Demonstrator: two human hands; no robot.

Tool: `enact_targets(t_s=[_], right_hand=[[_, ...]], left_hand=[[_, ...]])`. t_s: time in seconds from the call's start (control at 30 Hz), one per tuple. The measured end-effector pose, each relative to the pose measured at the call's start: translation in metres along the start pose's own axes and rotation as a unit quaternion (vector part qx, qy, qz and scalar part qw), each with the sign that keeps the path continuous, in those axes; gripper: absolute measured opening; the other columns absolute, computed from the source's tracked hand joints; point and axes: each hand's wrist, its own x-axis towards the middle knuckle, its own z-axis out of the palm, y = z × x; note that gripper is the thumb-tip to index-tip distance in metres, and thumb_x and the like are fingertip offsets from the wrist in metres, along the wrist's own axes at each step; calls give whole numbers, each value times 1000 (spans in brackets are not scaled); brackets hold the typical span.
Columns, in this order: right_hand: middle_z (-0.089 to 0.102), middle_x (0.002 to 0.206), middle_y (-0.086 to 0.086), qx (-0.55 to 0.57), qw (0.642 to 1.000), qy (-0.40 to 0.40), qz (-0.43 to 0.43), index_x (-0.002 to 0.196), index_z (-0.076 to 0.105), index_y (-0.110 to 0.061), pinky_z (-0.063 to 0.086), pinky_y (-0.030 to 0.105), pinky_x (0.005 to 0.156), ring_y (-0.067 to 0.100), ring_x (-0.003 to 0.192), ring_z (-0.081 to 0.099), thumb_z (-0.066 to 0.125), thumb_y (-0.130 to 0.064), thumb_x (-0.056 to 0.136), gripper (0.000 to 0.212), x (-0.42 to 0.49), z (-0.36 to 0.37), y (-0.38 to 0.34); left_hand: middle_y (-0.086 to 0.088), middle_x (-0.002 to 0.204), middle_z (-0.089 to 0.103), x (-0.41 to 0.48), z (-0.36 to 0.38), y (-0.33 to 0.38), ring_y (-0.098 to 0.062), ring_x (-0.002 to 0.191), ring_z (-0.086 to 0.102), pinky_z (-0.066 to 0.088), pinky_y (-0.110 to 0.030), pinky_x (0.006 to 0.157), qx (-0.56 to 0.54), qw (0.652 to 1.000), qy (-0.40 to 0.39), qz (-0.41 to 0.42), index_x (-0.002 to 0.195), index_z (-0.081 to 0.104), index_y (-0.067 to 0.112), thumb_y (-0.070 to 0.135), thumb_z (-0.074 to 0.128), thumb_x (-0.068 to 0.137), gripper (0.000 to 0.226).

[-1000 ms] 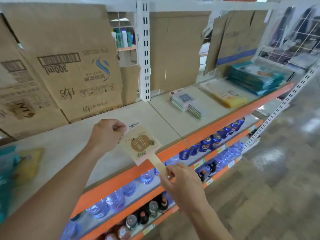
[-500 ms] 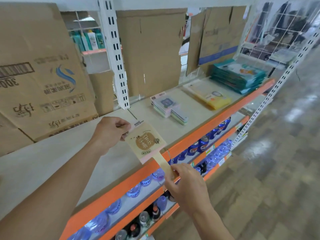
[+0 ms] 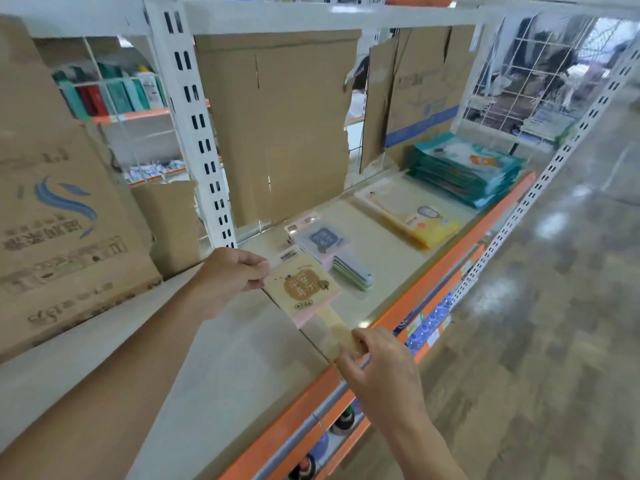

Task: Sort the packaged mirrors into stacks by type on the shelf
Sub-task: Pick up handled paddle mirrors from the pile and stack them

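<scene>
Cardboard [image 3: 65, 216] is standing well left of the beige packaged mirror [image 3: 301, 289]. The left hand [image 3: 230, 277] is pinching that mirror's upper corner, its grip closed on the wrapper. The mirror is being held tilted over the shelf [image 3: 242, 362]. The right hand [image 3: 381, 370] is pinching its handle end with curled fingers. Just right of the mirror, a lilac mirror stack [image 3: 323, 240] is lying; farther right are yellow packs [image 3: 415, 220] and teal packs [image 3: 464, 168].

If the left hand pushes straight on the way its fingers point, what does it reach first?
Likely the mirror stack on the shelf, just past the mirror that the left hand pinches and the right hand holds by its handle. It may pass above the stack; depth is unclear.
</scene>
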Motion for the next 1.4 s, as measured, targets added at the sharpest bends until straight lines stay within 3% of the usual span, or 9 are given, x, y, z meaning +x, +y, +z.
enact_targets(t_s=[0.13,0.27,0.37,0.47,0.63,0.8,0.93,1.17,1.4], right_hand=[[51,74,-5,11,1000,7,11,73,56,-16,41,31,65,17,73,48,55,-28,79,14,16,3,4],[49,72,-10,19,1000,20,1,79,61,-20,32,15,59,12,72,45,55,-33,79,14,35,5,8],[50,75,-9,24,1000,13,5,83,63,-19,33,19,61,13,75,47,61,-27,82,9,50,5,13],[49,75,-11,22,1000,12,5,82,63,-19,33,17,60,12,73,47,57,-35,80,17,67,5,20],[55,81,-7,33,999,9,-1,83,66,-18,40,27,65,15,76,50,63,-28,82,10,93,-2,30],[51,78,-4,24,999,20,-21,69,62,-16,43,31,59,20,74,53,66,-25,77,13,117,1,38],[51,86,-3,-3,1000,-4,-23,75,63,-13,45,30,64,18,87,51,61,-27,82,16,131,2,40],[47,87,-5,-4,999,-33,-8,74,51,-18,42,28,66,18,87,45,56,-26,83,13,140,5,42],[46,83,-7,2,998,-54,6,73,46,-22,37,27,61,17,81,45,54,-27,83,14,140,3,44]], left_hand=[[-13,96,69,14,6,4,-16,81,66,55,-24,83,-53,998,-1,-15,85,66,2,3,67,84,2],[-7,81,68,26,14,11,-13,71,63,56,-20,66,-36,999,18,-3,81,66,5,4,66,86,5],[-3,72,68,36,20,16,-14,67,60,53,-25,67,-11,999,41,7,79,67,9,6,65,87,9],[-2,71,69,49,26,21,-15,69,61,53,-25,68,-8,997,67,21,79,67,11,6,66,87,9],[-2,77,67,72,41,29,-12,66,58,49,-16,57,20,994,103,44,88,67,11,10,67,87,1],[-6,79,70,99,49,25,-16,66,57,52,-32,70,52,988,136,49,76,69,22,17,69,84,8],[7,74,69,111,53,20,-14,71,59,50,-28,71,94,979,176,52,70,70,26,24,71,79,10],[5,86,68,118,57,15,-13,81,61,44,-21,71,136,971,192,47,90,74,24,26,72,82,9],[-6,77,69,124,56,8,-14,64,59,54,-28,70,59,987,148,16,94,71,13,14,70,84,9]])
